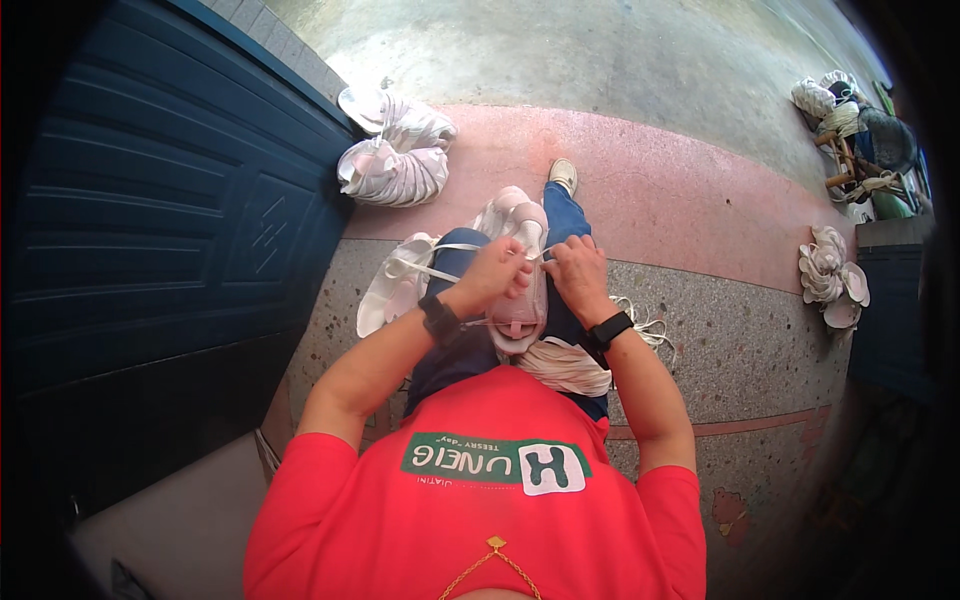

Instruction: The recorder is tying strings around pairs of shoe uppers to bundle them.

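Observation:
A pale pink and white shoe (518, 318) lies across my lap, its opening toward me. My left hand (492, 272) is closed over its left side, fingers pinching a white shoelace (430, 270) that loops out over my left thigh. On the shoe's other side my right hand (578, 270) is also closed, its fingertips pinched on a short piece of lace by the eyelets. A bundle of white laces (565, 367) rests on my lap below the shoe, with loose ends (648, 328) trailing right. Beside my left leg are more pale shoe pieces (385, 295).
Stacked white and pink shoe pieces (395, 175) lean by the dark blue door (180, 190) at left. Another stack (830, 275) sits at the right by a dark cabinet (895, 300). Farther back is a wooden chair (838, 165) piled with things. The floor has a pink strip (680, 190).

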The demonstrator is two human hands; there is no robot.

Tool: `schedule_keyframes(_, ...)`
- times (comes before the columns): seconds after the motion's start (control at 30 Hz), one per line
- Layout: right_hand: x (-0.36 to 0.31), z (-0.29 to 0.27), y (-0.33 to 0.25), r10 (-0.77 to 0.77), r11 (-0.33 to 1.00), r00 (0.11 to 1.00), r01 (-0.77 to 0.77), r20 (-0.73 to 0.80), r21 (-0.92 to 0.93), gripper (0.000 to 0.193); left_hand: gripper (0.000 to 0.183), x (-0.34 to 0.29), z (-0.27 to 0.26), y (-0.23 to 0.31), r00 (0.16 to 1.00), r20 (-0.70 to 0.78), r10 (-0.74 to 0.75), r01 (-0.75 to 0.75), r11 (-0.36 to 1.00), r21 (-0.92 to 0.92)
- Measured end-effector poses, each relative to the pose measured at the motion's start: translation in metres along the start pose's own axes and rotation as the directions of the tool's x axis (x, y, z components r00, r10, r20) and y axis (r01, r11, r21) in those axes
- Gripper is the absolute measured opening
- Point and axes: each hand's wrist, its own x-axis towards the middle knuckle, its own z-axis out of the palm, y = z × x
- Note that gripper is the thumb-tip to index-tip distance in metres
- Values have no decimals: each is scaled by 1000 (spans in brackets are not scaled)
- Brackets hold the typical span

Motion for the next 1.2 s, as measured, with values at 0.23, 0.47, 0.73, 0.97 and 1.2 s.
schedule_keyframes(0.23, -18, 7, -7, -43, 993, 997, 50, 65, -107, 19, 28, -2, -17, -2, 904, 102, 416, -381, 671, 636)
schedule_keyframes(0.47, -14, 13, -6, 22, 1000, 975, -17, 221, -21, 21, 23, 24, 22, -12, 908, 93, 410, -252, 355, 900)
schedule_keyframes(0.73, -15, 26, 13, -46, 974, 979, 0, 201, 226, 17, 24, 20, 27, -30, 831, 150, 536, -274, 159, 949)
schedule_keyframes(0.97, -21, 11, 4, -32, 972, 983, -12, 182, 235, 20, 15, 1, 30, -26, 789, 281, 546, -365, 47, 930)
schedule_keyframes(1.2, -53, -22, -24, -173, 750, 983, 87, 68, 656, 17, 29, -67, -21, 22, 916, 221, 334, -372, 505, 778)
